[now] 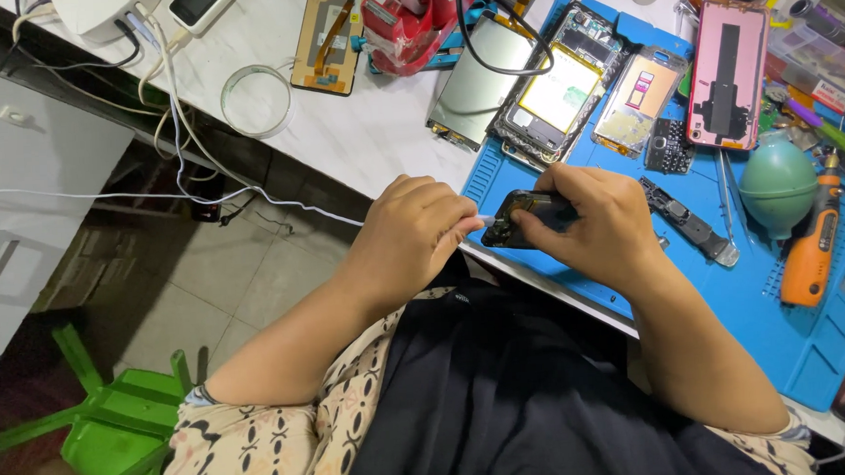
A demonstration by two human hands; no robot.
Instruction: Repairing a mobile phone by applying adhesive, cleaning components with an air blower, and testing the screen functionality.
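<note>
Two hands met at the near edge of the bench. The right hand was curled shut around a small dark phone part with an orange-lined opening, holding it just above the bench edge. The left hand was closed in a pinch on a thin white-tipped tool, whose tip touched the left end of that part.

A red tape dispenser holding a white roll stood at the far side of the bench, and a small white label with a red band lay far right among clutter; its markings were too small to tell. A clear round shallow dish sat on the white top near the left edge; whether anything lay in it could not be told. A clear plastic compartment box sat at the far right, its contents unclear.

A blue rubber work mat covered the right part of the white bench. On the mat lay an opened phone with a yellow battery, a pink phone back cover, a green rubber air-blower bulb and an orange electric screwdriver. White cables hung off the left edge over a grey tiled floor, where a green plastic stool stood.
</note>
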